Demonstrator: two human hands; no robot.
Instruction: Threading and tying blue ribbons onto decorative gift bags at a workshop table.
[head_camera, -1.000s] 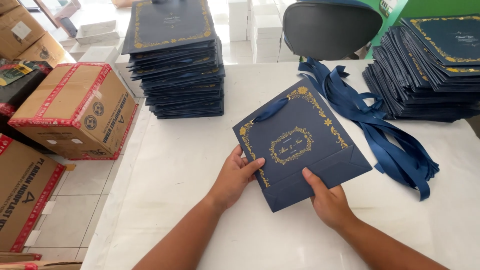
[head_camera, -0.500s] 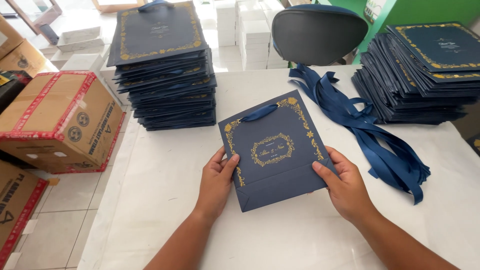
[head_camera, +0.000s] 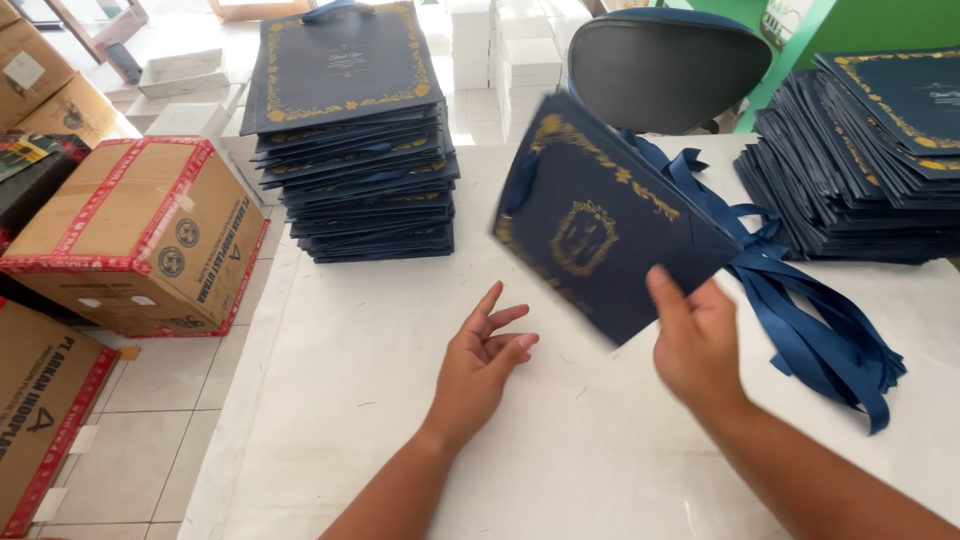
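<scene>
The white table (head_camera: 400, 330) carries two stacks of dark blue bags, one stack (head_camera: 355, 140) at its far left edge, the other stack (head_camera: 865, 160) at the far right. The right hand (head_camera: 695, 345) grips one blue bag (head_camera: 600, 225) by its lower corner, lifted and tilted, long side running toward the left stack. The left hand (head_camera: 485, 355) rests open on the table, holding nothing. Blue ribbons (head_camera: 810, 320) lie behind the bag; brown boxes (head_camera: 140, 235) with red tape stand on the floor, left.

I see the navy gift bag (head_camera: 600, 225) motion-blurred, its gold emblem unreadable. My right hand (head_camera: 695, 345) covers its lower corner. The stack of bags (head_camera: 880, 160) at the table's (head_camera: 380, 400) far right corner is probably taller than shown; the frame cuts it.
</scene>
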